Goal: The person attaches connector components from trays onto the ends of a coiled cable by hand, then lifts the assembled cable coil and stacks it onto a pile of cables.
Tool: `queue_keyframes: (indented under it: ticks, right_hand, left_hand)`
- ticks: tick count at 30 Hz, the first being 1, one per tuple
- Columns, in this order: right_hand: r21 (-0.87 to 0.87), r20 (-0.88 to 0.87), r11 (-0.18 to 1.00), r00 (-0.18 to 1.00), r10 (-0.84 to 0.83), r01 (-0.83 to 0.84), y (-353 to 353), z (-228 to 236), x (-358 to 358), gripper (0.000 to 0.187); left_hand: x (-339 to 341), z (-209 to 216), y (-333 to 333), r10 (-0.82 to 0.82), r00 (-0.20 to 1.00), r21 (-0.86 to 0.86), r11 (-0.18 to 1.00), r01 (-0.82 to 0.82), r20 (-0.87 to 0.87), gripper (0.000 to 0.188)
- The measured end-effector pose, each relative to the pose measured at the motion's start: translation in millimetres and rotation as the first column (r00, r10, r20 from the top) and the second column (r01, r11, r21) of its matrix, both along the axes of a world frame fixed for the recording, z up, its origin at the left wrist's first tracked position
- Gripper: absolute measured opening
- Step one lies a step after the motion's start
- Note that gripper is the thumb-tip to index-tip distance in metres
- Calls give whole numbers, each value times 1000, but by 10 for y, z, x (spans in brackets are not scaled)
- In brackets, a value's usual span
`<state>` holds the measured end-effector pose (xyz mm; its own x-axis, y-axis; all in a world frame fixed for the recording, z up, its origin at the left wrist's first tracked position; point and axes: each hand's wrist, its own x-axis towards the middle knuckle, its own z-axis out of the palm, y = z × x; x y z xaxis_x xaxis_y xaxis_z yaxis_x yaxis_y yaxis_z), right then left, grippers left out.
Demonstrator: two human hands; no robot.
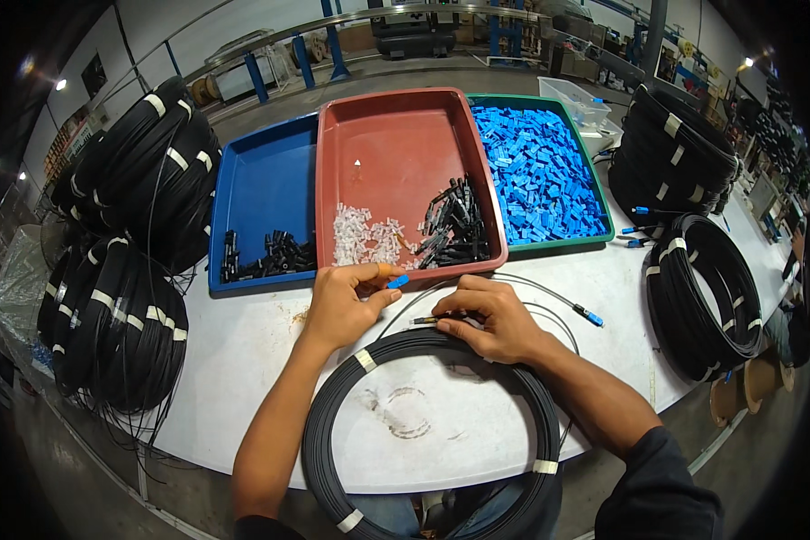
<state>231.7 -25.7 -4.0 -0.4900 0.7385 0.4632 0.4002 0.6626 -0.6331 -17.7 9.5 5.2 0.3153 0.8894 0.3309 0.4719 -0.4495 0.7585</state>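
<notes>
1. Well left of the left hand (346, 303), taped black coils (117, 324) sit in piles at the counter (216, 387) edge.
2. Beyond the left hand and to its left, a blue tray (265, 180) holds short black parts (288, 256) along its near side.
3. Thumb and fingers of the left hand are pinched together on a small blue piece (398, 283); an orange band (385, 270) wraps one finger.
4. Straight beyond the left hand, a red tray (387, 135) carries clear bits (351, 236) and, farther right, black sleeves (459, 225).
5. Nearer the person than both hands is a big cable coil (319, 432), its far arc partly covered by the right hand (492, 317).
6. Between the hands, a cable end (426, 320) points its pale tip left, apart from the blue piece.
7. Curled almost closed, the right hand grips that cable end between thumb and fingers.
8. Beyond the right hand and rightward, a green tray (560, 243) is heaped with blue pieces (540, 175).
9. Right of the right hand lies a blue-tipped plug (589, 315) on a black cable.
10. Farthest right of that hand stand more taped coils (664, 297).
</notes>
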Motion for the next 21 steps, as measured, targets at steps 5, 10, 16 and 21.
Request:
queue_keyframes:
  ticks: [5, 10, 16, 21]
  right_hand:
    - [129, -49, 992, 999, -2, 8, 6, -58, -38, 20]
    - [143, -1, 990, 1000, -21, 21, -14, -14, -41, 21]
    - [135, 53, 991, 999, -1, -6, -17, -11, -1, 28]
    - [187, 132, 982, 991, 12, -36, -23, 13, 7, 31]
  left_hand:
    - [59, -59, -85, 37, 980, -41, 999, -30, 196, 26]
    - [7, -120, -152, -77, 909, -219, 959, 180, 409, 23]
    - [39, -6, -300, -138, 948, -152, 970, 188, 288, 21]
    - [42, -64, -327, -121, 935, -103, 981, 164, 335, 22]
